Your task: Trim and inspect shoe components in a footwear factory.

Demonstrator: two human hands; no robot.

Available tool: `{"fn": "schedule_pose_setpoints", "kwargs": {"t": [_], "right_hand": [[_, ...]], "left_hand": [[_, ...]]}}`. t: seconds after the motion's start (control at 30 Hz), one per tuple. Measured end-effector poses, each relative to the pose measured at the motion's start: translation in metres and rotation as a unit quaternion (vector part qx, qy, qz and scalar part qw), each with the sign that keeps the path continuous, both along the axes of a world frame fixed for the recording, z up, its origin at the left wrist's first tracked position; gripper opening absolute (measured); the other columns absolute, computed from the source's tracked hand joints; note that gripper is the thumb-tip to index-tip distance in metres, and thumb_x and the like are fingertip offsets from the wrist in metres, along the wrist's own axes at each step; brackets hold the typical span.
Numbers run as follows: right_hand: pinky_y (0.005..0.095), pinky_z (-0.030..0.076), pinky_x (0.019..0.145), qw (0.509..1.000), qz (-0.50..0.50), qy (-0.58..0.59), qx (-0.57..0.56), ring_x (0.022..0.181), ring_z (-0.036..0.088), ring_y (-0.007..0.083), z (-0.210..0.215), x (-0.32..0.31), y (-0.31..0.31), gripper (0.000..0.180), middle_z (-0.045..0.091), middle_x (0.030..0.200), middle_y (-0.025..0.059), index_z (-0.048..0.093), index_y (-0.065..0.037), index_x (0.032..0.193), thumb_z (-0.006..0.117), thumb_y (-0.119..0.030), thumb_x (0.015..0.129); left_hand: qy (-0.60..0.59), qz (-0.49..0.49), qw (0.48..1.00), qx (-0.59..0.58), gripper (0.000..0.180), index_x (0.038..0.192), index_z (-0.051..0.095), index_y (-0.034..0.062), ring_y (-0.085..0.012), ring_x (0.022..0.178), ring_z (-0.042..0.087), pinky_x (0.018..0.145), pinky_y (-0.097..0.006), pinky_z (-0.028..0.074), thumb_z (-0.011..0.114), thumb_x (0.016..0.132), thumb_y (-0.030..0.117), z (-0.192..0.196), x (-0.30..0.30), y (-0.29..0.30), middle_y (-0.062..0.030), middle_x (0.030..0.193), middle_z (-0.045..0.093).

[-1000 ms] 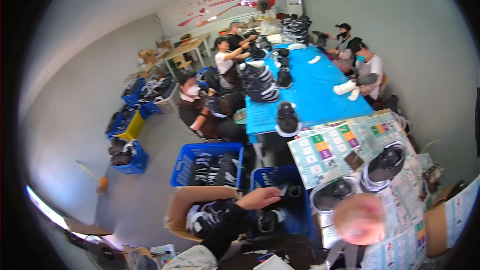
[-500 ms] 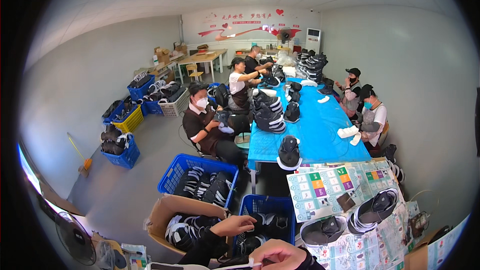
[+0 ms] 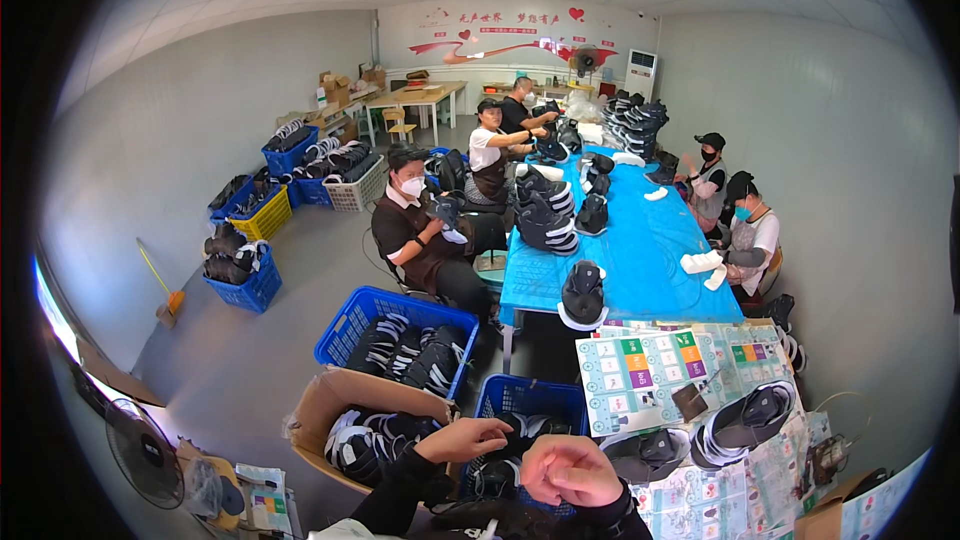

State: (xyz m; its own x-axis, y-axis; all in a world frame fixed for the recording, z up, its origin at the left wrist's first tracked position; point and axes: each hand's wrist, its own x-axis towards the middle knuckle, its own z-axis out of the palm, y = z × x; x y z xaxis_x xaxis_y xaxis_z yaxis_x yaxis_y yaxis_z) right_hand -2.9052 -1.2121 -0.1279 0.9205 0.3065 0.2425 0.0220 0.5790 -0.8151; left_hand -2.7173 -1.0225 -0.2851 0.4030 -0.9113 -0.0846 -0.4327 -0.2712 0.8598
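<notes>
My left hand [image 3: 462, 440] is held out over the blue crate [image 3: 520, 390] in front of me, its fingers loosely stretched and nothing visible in them. To its right my right hand [image 3: 570, 472] is raised with fingers curled in. What those fingers hold, if anything, is hidden. Below my hands, at the bottom edge, lies a dark shoe piece with a white strip [image 3: 488, 528], partly cut off. Black-and-white shoe uppers [image 3: 497, 477] fill the crate. More are in the open cardboard box [image 3: 300, 420] at my left.
Two black-and-white shoes [image 3: 648, 455] [image 3: 745, 425] sit on the paper-covered table [image 3: 615, 390] at right. Beyond is a blue-covered table [image 3: 640, 260] with stacked shoes and several seated people. Another blue crate [image 3: 340, 330] and a fan [image 3: 145, 452] are at left.
My right hand has risen and turned, and the white strip it was pinching now lies below it. My left hand has shifted slightly left and down. The head view has tilted up a little.
</notes>
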Motion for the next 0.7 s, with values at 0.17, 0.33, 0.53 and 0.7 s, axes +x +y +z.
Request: {"fn": "schedule_pose_setpoints", "kwargs": {"t": [0.17, 0.33, 0.53, 0.7], "right_hand": [[0.0262, 0.036, 0.053, 0.994, -0.096, -0.037, -0.035, 0.055, 0.048, 0.0122, 0.015, 0.011, 0.002, 0.051, 0.056, 0.068, 0.0064, 0.048, 0.011, 0.141, 0.061, -0.019, 0.102], [0.0244, 0.035, 0.052, 0.993, -0.112, -0.020, -0.034, 0.055, 0.048, 0.0098, 0.025, 0.027, -0.007, 0.069, 0.052, 0.068, 0.0026, 0.025, -0.005, 0.165, 0.054, -0.007, 0.103], [0.0248, 0.032, 0.046, 0.956, -0.283, -0.045, -0.063, 0.050, 0.043, 0.0102, 0.095, 0.088, -0.020, 0.078, 0.048, 0.064, 0.0020, 0.019, -0.006, 0.168, 0.051, 0.000, 0.096], [0.0253, 0.036, 0.047, 0.943, -0.300, -0.067, -0.124, 0.052, 0.047, 0.0088, 0.093, 0.120, -0.043, 0.081, 0.053, 0.066, 0.0015, 0.016, -0.008, 0.168, 0.060, -0.002, 0.100]], "left_hand": [[-0.029, -0.005, 0.999, 0.031, 0.039, 0.136, 0.064, 0.0023, -0.0246, 0.102, 0.075, 0.091, -0.034, 0.057, 0.064, 0.106, 0.026, 0.017, -0.010, 0.000, -0.0147, 0.110, 0.077], [-0.009, -0.002, 1.000, 0.030, 0.039, 0.136, 0.063, 0.0020, -0.0234, 0.102, 0.075, 0.091, -0.033, 0.056, 0.063, 0.106, 0.027, 0.009, -0.010, 0.005, -0.0125, 0.110, 0.078], [-0.015, -0.003, 1.000, 0.014, 0.039, 0.135, 0.063, 0.0020, -0.0234, 0.103, 0.074, 0.091, -0.033, 0.056, 0.063, 0.106, 0.028, 0.004, -0.010, 0.006, -0.0122, 0.108, 0.078], [-0.022, 0.036, 0.999, -0.025, 0.039, 0.137, 0.061, 0.0025, -0.0220, 0.097, 0.075, 0.089, -0.034, 0.057, 0.067, 0.104, 0.024, 0.019, -0.014, -0.001, -0.0114, 0.110, 0.077]]}}
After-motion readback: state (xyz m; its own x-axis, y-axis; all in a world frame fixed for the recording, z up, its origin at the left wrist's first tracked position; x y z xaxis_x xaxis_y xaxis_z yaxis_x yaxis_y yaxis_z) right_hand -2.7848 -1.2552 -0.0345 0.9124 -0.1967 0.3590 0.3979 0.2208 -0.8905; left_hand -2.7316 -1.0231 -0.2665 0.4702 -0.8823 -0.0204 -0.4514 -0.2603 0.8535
